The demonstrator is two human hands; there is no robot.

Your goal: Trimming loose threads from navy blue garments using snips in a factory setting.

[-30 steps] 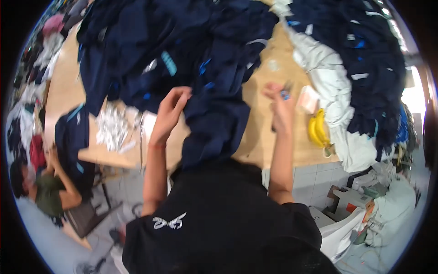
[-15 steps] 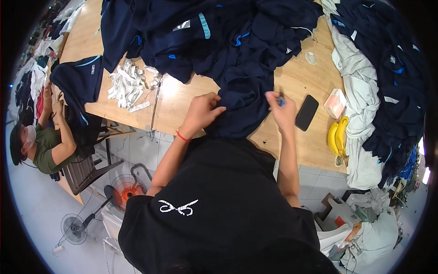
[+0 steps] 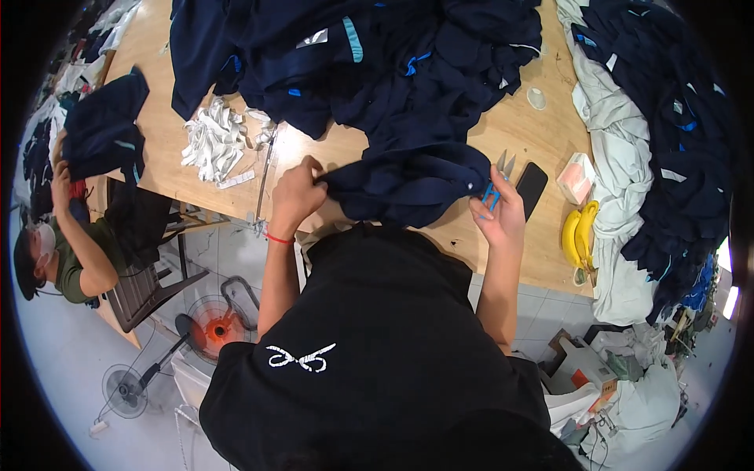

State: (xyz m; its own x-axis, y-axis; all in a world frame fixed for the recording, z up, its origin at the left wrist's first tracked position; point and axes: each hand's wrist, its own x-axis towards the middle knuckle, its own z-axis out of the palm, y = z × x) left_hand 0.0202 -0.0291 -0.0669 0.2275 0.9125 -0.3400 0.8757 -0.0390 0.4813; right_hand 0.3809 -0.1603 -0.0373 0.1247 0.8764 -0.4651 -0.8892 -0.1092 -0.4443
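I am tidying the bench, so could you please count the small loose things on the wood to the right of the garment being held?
Snips: 1
Phone: 1
Tissue pack: 1
Bananas: 2
Clear lid: 1
Total: 6

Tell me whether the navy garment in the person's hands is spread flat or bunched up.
Bunched up. The navy garment sits crumpled in folds between the left hand and right hand, not flat on the table.

My hands gripped soft, matt navy cloth garment (image 3: 408,184); bare pale wooden table (image 3: 503,133) looked smooth, black phone (image 3: 532,188) at three o'clock glossy.
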